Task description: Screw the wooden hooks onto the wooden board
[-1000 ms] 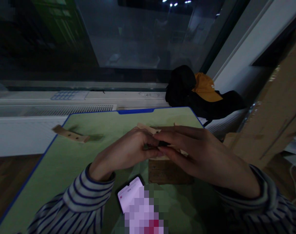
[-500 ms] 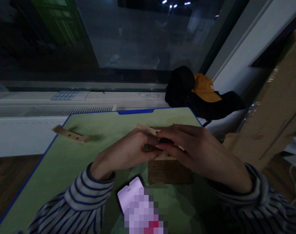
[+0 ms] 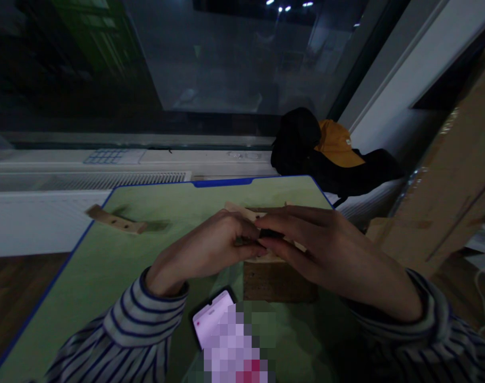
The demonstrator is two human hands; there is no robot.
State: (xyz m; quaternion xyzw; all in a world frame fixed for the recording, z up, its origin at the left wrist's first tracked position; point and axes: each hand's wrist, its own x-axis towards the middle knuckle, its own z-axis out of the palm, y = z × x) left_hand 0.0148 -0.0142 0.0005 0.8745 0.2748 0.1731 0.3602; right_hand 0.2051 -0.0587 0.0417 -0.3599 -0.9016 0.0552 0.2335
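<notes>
Both hands meet over a dark brown wooden block [image 3: 280,282] on the green table. Pale wood pieces with small dark holes [image 3: 242,210] lie on top of it, mostly covered by my fingers. My left hand [image 3: 214,239] reaches in from the left, thumb and fingers closed at the pale wood; what they grip is hidden. From the right comes my right hand [image 3: 310,239], its thumb and fingers drawn together around a dark spot that I cannot make out, fingertips touching those of the left hand.
A curved wooden slat [image 3: 117,221] with two holes lies at the table's left edge, partly overhanging. A lit phone [image 3: 214,316] rests near me. Behind the table are a radiator [image 3: 47,213], a black bag [image 3: 294,141] and an orange cap [image 3: 338,143]. Cardboard [image 3: 445,154] stands at right.
My right hand has shifted very slightly right and down, its fingers still at the same spot. My left hand stays nearly in place. The phone's screen content differs.
</notes>
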